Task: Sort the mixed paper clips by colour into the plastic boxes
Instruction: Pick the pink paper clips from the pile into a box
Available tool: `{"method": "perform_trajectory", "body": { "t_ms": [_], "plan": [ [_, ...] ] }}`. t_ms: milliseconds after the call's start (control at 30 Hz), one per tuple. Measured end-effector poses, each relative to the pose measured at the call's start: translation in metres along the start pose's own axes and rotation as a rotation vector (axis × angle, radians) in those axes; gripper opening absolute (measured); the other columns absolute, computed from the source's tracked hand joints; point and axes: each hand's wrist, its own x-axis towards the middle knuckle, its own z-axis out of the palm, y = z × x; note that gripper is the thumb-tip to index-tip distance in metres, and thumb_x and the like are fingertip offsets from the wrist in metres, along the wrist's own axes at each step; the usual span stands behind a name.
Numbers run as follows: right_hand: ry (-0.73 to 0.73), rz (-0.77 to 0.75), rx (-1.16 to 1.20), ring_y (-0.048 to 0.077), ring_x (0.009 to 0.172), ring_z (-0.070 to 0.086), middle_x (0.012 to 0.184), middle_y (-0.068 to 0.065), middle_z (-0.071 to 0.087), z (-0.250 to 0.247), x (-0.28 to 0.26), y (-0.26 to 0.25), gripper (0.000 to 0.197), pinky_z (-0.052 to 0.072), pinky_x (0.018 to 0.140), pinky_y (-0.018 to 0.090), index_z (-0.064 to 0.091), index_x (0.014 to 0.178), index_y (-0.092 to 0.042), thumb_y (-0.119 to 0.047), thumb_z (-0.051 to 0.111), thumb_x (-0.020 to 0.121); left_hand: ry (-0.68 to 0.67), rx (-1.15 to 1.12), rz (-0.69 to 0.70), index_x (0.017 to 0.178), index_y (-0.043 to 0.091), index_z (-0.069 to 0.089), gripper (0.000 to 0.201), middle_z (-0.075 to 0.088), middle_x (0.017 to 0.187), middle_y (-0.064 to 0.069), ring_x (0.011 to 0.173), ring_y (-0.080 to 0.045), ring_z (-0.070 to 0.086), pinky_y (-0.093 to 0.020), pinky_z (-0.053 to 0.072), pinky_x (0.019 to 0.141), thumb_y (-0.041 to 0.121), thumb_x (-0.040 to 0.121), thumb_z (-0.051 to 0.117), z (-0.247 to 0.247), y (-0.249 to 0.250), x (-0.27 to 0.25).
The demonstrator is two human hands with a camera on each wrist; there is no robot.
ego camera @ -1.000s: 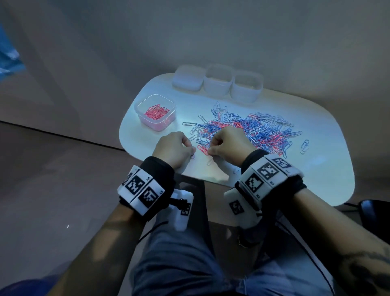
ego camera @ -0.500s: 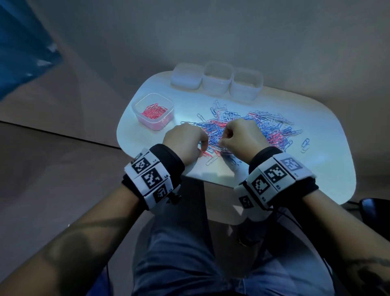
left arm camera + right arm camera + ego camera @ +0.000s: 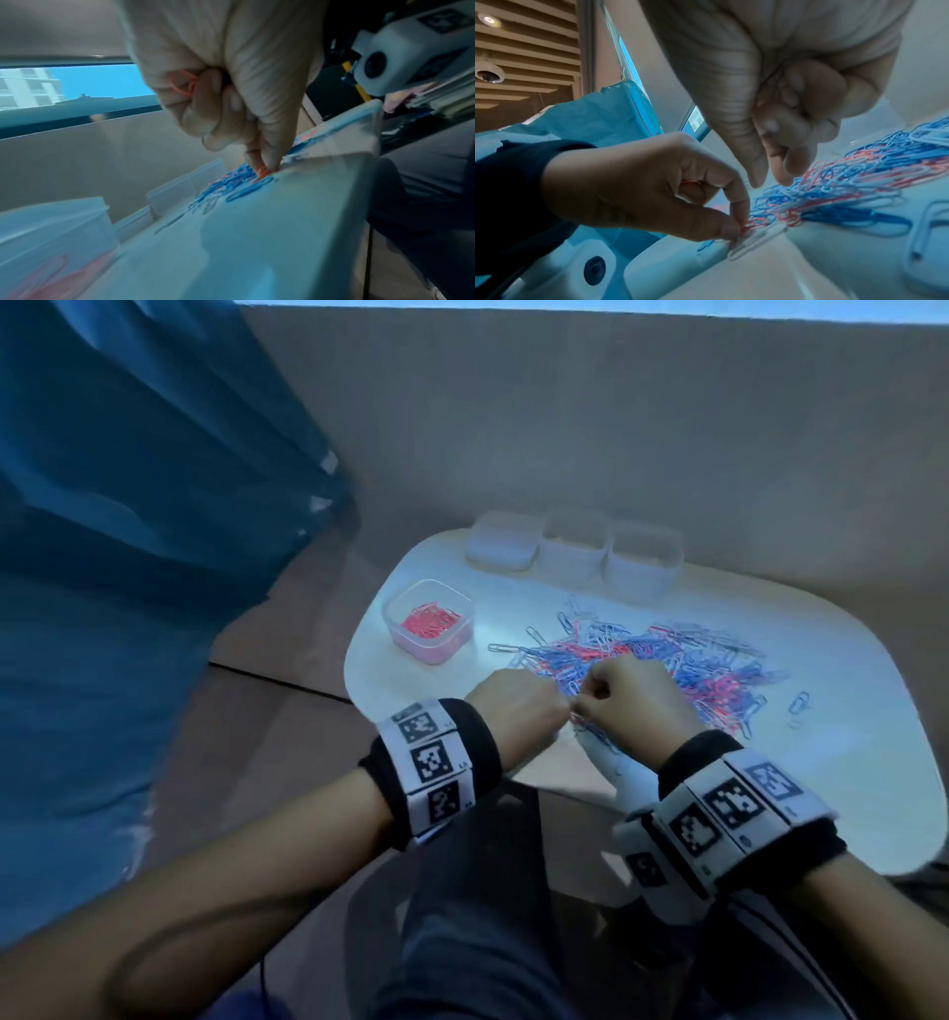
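Picking reds: our left hand [image 3: 639,186] pinches a red clip [image 3: 750,225] at the pile's [image 3: 683,665] edge, more palmed; right hand [image 3: 782,101] curled, apparently empty. Next, the red box [image 3: 429,621].

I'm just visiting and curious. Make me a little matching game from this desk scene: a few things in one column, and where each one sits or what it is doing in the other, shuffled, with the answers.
Things:
1. box of pink clips
2. mixed pile of clips
3. left hand
4. row of three pale boxes

Places or states:
A. at the far edge of the white table
B. pinches a pink clip at the pile's near edge
C. left of the pile, standing alone
D. spread over the middle of the table

Pairs: 1-C, 2-D, 3-B, 4-A
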Motion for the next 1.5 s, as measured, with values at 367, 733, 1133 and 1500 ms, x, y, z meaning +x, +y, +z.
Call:
{"method": "perform_trajectory", "body": {
  "t_ms": [367, 733, 1133, 1500],
  "plan": [
    [-0.017, -0.014, 0.034, 0.026, 0.084, 0.06, 0.08, 0.007, 0.065, -0.003, -0.002, -0.002, 0.026, 0.05, 0.079, 0.036, 0.051, 0.058, -0.02, -0.018, 0.065, 0.08, 0.206, -0.335, -0.224, 0.097, 0.012, 0.055, 0.015, 0.061, 0.101, -0.009, 0.094, -0.03, 0.055, -0.032, 0.032, 0.064, 0.019, 0.091, 0.043, 0.022, -0.012, -0.008],
    [-0.057, 0.018, 0.063, 0.025, 0.085, 0.061, 0.08, 0.006, 0.066, -0.003, -0.003, 0.001, 0.015, 0.05, 0.08, 0.034, 0.06, 0.068, -0.017, -0.021, 0.066, 0.082, 0.415, -0.804, -0.323, 0.087, 0.007, 0.063, 0.012, 0.045, 0.065, 0.003, 0.072, -0.026, 0.048, -0.034, 0.038, 0.067, 0.017, 0.086, 0.054, 0.035, -0.018, -0.018],
    [-0.043, 0.016, 0.057, 0.027, 0.09, 0.061, 0.087, 0.009, 0.067, -0.008, -0.002, 0.005, 0.031, 0.051, 0.083, 0.038, 0.047, 0.055, -0.023, -0.019, 0.064, 0.08, 0.549, -1.134, -0.456, 0.065, 0.009, 0.039, 0.027, 0.034, 0.057, 0.001, 0.055, -0.012, 0.029, -0.02, 0.027, 0.051, 0.008, 0.093, 0.039, 0.023, -0.028, -0.011],
    [0.002, 0.058, 0.063, 0.023, 0.087, 0.059, 0.088, 0.009, 0.066, -0.033, 0.005, 0.024, 0.009, 0.045, 0.077, 0.029, 0.066, 0.079, -0.012, -0.019, 0.064, 0.084, 0.344, -1.738, -0.473, 0.066, 0.016, 0.038, 0.033, 0.039, 0.043, 0.01, 0.033, -0.001, 0.022, -0.011, 0.017, 0.032, 0.02, 0.098, 0.044, 0.025, -0.02, 0.003]
  ]
}}
